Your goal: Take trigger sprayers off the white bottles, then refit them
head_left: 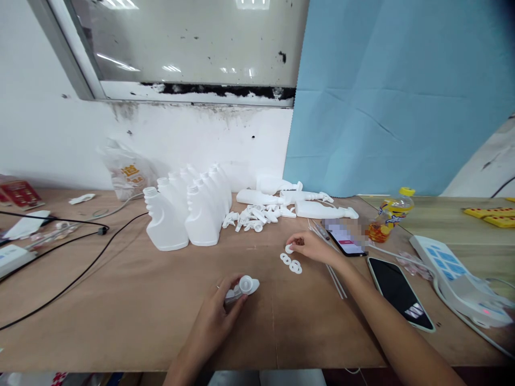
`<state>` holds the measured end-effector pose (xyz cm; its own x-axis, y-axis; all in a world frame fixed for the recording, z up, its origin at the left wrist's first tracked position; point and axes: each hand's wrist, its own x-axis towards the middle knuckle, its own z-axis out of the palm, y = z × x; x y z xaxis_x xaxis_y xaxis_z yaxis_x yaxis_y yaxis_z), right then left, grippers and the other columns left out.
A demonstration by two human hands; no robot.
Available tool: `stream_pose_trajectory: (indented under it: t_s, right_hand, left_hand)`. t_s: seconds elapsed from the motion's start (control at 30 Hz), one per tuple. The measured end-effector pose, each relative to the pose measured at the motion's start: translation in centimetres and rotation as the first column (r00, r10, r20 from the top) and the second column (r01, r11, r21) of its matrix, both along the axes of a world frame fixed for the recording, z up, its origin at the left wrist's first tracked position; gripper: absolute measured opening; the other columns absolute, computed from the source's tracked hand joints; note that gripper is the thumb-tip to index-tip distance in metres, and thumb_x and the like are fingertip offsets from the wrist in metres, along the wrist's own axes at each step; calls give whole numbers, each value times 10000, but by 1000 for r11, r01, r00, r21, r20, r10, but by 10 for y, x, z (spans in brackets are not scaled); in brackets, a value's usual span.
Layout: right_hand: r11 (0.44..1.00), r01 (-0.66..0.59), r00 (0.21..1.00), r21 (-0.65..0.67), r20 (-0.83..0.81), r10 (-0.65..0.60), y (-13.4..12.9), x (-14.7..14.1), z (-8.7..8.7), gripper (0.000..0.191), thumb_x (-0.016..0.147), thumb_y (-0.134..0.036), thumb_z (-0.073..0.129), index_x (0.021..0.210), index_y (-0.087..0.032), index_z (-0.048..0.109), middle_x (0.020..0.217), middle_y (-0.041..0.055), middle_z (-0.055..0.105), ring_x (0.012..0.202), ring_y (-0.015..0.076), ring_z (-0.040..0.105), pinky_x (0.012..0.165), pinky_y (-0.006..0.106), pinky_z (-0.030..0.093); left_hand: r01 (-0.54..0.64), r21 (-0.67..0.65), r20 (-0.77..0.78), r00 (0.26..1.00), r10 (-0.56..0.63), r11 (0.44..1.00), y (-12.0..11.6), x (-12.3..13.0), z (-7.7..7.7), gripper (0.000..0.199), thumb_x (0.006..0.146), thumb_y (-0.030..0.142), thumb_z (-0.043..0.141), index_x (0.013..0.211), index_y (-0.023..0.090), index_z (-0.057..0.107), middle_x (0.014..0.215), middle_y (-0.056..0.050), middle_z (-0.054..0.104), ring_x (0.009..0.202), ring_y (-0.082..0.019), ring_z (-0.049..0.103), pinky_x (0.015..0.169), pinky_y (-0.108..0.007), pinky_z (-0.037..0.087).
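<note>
My left hand (225, 305) is closed around a white spray trigger head (246, 285), its round cap opening turned up toward me. Farther forward and to the right, my right hand (308, 245) pinches a small white ring washer (288, 249) between thumb and fingertips. Just below those fingertips, several more flat white washers (295, 267) lie on the brown tabletop (161, 300). Beyond them sits a loose heap of white trigger heads (257, 215). Thin white dip tubes (337, 281) lie beneath and beside my right forearm.
White bottles without tops (167, 225) stand in rows at the back left. Bottles with trigger heads (322, 209) lie by the wall. On the right are two phones (400, 292), a drink bottle (390, 214) and a power strip (454, 279). Black cables (100, 252) cross the left side.
</note>
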<state>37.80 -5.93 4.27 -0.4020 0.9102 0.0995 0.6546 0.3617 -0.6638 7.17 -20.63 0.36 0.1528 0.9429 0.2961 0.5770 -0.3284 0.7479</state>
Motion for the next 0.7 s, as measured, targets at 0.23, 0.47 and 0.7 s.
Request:
stream_pose_trajectory:
  t_s: [0.23,0.47,0.7]
  right_hand:
    - [990,98,995,97,-4,-98,-2,-5,4,145,784,-302,659,732,-170,685,723,23,689,671,159,598,611,260,398]
    - [977,208,973,40,-115,-202,-2,-5,11,144,745,-298,694,673,-174,704,684,21,701,665,173,600,611,267,393]
    - [968,110,952,225,-303,-38,-25,-33,19,168,846,-332,673,764,-186,676,769,21,677,709,164,593,650,272,438]
  left_hand:
    - [25,-45,-28,999,-26,999,-1,1,3,341,945,369,522,1278,292,535,1228,-39,652,1135,-216,611,958,-363,494]
    - [33,-59,-23,999,-35,998,0,0,-1,349,945,374,524,1288,311,528,1244,-21,650,1145,-211,608,967,-358,488]
    - [13,-88,-5,1000,-13,996,1,0,-3,371,927,392,544,1289,310,542,1229,-20,669,1123,-220,626,947,-367,507]
